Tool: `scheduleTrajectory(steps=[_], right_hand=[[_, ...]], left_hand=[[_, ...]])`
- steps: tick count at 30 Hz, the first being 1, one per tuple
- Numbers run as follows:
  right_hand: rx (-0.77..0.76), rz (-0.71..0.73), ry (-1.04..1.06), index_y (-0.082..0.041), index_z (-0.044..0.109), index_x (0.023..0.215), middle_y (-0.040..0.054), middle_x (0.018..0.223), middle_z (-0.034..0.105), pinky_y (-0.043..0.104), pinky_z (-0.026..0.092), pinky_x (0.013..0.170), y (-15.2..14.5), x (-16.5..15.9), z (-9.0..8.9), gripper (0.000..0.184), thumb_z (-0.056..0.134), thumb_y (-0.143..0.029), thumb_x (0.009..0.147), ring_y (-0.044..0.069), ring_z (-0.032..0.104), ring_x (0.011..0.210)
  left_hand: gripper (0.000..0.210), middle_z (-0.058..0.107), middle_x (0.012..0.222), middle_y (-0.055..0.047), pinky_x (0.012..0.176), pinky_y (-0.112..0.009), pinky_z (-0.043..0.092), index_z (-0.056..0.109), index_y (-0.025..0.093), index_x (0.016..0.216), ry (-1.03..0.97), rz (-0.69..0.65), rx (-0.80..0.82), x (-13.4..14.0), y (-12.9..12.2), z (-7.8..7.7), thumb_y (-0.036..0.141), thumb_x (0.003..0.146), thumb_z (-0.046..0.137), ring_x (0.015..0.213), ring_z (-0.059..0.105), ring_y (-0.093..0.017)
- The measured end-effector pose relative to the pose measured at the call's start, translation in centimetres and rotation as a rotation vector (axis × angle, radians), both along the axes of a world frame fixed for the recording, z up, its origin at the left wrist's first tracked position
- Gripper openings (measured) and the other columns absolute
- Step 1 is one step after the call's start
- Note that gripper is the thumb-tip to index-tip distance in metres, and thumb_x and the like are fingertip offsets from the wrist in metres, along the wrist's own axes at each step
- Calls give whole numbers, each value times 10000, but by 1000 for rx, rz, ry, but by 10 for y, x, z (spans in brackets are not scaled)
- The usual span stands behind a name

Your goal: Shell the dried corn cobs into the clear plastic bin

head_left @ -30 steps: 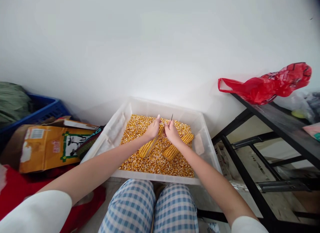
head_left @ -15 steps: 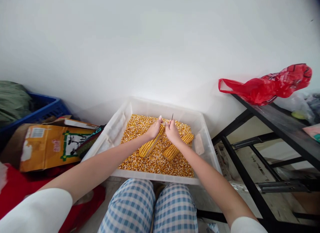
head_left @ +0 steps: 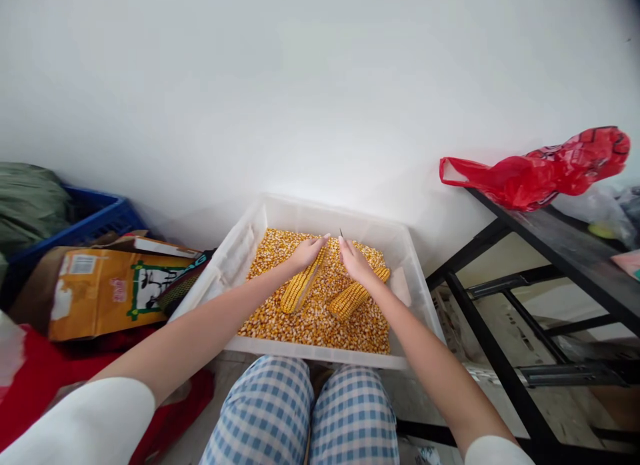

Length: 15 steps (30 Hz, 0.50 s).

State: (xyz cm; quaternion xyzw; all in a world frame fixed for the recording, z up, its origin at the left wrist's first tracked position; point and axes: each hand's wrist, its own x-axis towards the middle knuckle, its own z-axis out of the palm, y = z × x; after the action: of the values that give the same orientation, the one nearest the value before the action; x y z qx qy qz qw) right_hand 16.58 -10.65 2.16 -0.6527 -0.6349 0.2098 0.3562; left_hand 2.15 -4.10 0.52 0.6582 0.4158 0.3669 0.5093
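Note:
My left hand (head_left: 307,254) is closed around the far end of a yellow corn cob (head_left: 299,292), which slants toward me with a pale stripe along its side. A thin, dark, pointed tool (head_left: 341,232) sticks up from my closed right hand (head_left: 355,261); its lower part is hidden in the fingers. A small gap separates the two hands. Beneath my right wrist, a second corn cob (head_left: 349,301) lies on loose corn kernels (head_left: 310,332). The kernels cover the bottom of a translucent plastic bin (head_left: 420,298) in front of my knees.
To the left are an orange cardboard box (head_left: 95,298) and a blue crate (head_left: 107,215) with a green sack (head_left: 30,198). On the right stands a black-framed table (head_left: 555,245) with a red plastic bag (head_left: 535,175). A white wall (head_left: 320,98) rises behind the bin.
My right hand has moved slightly away from the cob, to the right, and the tool now tilts left. The left hand still grips the same cob.

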Motion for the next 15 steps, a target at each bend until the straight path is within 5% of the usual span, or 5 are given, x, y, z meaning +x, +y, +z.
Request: scheduleTrajectory(steps=[4, 9, 15], right_hand=[[-23, 166, -260, -217, 498, 759, -11, 642, 522, 243, 302, 581, -8, 8, 14, 311, 312, -427, 894, 144, 484, 619], [25, 238, -328, -201, 546, 759, 12, 701, 580, 234, 292, 589, -15, -3, 18, 282, 364, -376, 884, 139, 504, 649], [23, 94, -312, -197, 522, 754, 19, 664, 560, 239, 285, 570, -10, -4, 12, 346, 267, -365, 917, 143, 490, 615]], left_hand=[[440, 597, 589, -27, 735, -321, 399, 637, 129, 632, 8, 79, 10, -8, 9, 0, 550, 671, 518, 735, 550, -249], [329, 606, 616, -42, 689, -300, 401, 611, 134, 609, -72, 189, -1, -10, 14, 0, 441, 683, 519, 687, 543, -223], [300, 556, 480, -54, 506, -296, 403, 549, 146, 606, -199, 6, -241, -8, 7, 9, 414, 705, 458, 461, 519, -190]])
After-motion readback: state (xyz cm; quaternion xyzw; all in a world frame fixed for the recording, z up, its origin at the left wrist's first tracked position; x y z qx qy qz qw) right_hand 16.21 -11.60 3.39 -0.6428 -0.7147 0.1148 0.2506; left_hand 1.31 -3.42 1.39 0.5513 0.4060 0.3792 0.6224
